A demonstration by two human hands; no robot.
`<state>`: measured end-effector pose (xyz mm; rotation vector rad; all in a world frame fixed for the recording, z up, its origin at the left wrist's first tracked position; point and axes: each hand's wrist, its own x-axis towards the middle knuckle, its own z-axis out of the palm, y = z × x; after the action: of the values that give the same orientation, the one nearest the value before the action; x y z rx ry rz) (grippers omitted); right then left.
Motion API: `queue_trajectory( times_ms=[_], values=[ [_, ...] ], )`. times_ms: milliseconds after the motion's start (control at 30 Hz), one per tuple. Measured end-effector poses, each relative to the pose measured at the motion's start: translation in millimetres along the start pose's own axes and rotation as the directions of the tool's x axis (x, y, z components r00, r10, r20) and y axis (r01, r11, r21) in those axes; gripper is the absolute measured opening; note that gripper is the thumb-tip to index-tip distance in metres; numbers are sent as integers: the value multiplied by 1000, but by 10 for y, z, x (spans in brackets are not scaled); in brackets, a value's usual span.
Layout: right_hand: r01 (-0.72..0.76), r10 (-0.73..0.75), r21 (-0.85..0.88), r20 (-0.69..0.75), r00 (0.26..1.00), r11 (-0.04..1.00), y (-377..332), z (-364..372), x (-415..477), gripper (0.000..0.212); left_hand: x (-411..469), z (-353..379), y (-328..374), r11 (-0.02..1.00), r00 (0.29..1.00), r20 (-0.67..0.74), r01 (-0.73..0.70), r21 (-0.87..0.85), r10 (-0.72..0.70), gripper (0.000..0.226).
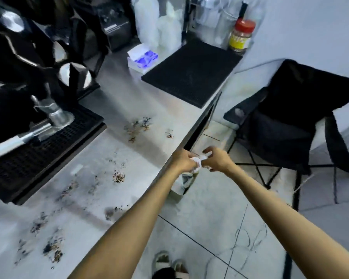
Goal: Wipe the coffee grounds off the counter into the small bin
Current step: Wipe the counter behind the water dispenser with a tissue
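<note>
Coffee grounds lie in several patches on the steel counter (149,109): one cluster (138,126) near the middle, a small clump (119,176) closer in, and more (52,248) at the near left. Both my hands meet just past the counter's right edge. My left hand (182,160) and my right hand (217,160) hold a crumpled white tissue (197,161) between them. Directly below them stands a small white bin (184,183) on the floor, mostly hidden by my left forearm.
An espresso machine with a black drip tray (42,150) fills the left. A black rubber mat (191,74), a tissue box (142,58) and a red-lidded jar (241,36) sit at the back. A black folding chair (290,121) stands on the tiled floor to the right.
</note>
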<state>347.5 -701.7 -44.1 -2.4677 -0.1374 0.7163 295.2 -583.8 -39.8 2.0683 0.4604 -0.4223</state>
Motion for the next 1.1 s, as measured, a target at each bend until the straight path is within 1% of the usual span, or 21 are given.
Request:
queue_trajectory(
  times_ms=[100, 200, 367, 467, 567, 633, 700, 800, 867, 900, 1000, 1100],
  values=[
    [-114, 116, 76, -29, 993, 991, 363, 315, 377, 40, 387, 434, -281, 999, 997, -58, 44, 23, -42, 24],
    [-146, 153, 118, -48, 987, 982, 708, 733, 880, 36, 874, 764, -724, 993, 985, -129, 114, 9, -112, 18],
    [-161, 183, 206, -93, 979, 965, 1071, 1379, 1709, 43, 1678, 1081, -1409, 987, 954, -254, 152, -46, -159, 33],
    [-163, 184, 207, -84, 979, 965, 1192, 1589, 2024, 46, 1966, 1170, -1593, 993, 960, -253, 120, -7, -118, 43],
    [-167, 183, 185, -74, 980, 969, 1240, 1609, 2084, 49, 2029, 1190, -1620, 992, 971, -220, 108, 58, -93, 44],
    [-171, 182, 146, -65, 981, 974, 1237, 1513, 2010, 46, 1992, 1168, -1565, 990, 974, -205, 114, 79, -96, 45],
    [-175, 183, 117, -55, 982, 978, 1187, 1313, 1875, 41, 1890, 1115, -1404, 989, 982, -159, 118, 91, -103, 44],
    [-165, 168, 64, -54, 984, 984, 1016, 914, 1585, 39, 1660, 1007, -1020, 985, 992, -90, 104, 134, -93, 37],
    [-145, 145, -4, -73, 987, 989, 780, 483, 1227, 36, 1372, 820, -615, 985, 997, -56, 61, 164, -52, 36],
    [-133, 130, -33, -70, 989, 991, 739, 402, 1178, 33, 1326, 797, -524, 983, 999, -32, 46, 180, -41, 36],
    [-72, 66, -132, -48, 997, 989, 361, -96, 799, 30, 1001, 431, -81, 974, 1000, -12, 1, 229, 2, 34],
    [64, -79, -249, -48, 996, 966, -197, -477, 434, 30, 542, -132, 279, 970, 995, -63, -58, 234, 74, 32]
  ],
)
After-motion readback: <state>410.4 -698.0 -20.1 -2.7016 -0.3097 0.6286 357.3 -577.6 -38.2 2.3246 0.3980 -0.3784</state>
